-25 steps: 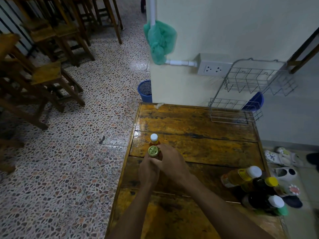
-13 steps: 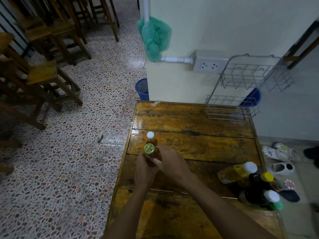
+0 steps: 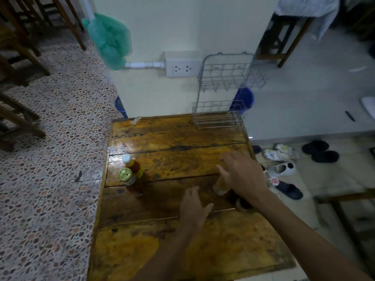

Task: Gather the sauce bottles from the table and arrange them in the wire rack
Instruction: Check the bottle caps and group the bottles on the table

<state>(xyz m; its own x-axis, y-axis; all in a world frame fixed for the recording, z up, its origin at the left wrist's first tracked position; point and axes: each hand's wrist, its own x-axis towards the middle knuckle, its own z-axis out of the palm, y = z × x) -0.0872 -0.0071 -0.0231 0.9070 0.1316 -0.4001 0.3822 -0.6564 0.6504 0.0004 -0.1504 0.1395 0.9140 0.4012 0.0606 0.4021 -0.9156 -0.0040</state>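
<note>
Our right hand (image 3: 242,175) spreads its fingers over bottles (image 3: 220,186) near the table's (image 3: 178,138) right edge — left hand (image 3: 193,209) hovers, fingers loose, holding nothing.

The tabletop (image 3: 182,159) in front of me is worn, glossy yellow-brown planks. Near its left edge stand two bottles, touching: one with a white cap (image 3: 132,165), one with a gold cap (image 3: 127,179). At the far right corner stands the wire rack (image 3: 219,116). More bottles (image 3: 221,187) stand by the right edge, mostly hidden under my arm.
</note>
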